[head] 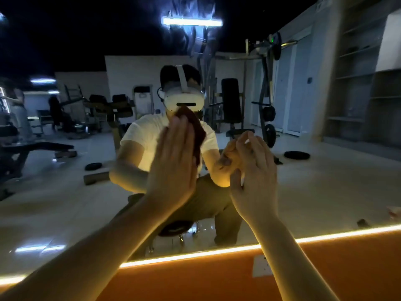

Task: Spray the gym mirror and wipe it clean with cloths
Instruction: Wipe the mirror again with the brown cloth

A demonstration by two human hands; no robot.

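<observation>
Left grip (pixel 173 161), fingers flat, presses crumpled maroon cloth (pixel 198 131) onto glossy mirror (pixel 303 192); right grip (pixel 253 170) beside it, fingers loosely bent.

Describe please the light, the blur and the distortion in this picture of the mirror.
Head view: the room is dim; the warm light strip under the mirror tints skin yellow; the reflected ceiling lamp flares with streaks; the left hand and the cloth look soft, likely motion blur; the wide lens tilts the shelves at the right.

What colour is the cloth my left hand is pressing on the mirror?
Dark reddish brown. The cloth peeks out beside the left hand in the head view.
</observation>
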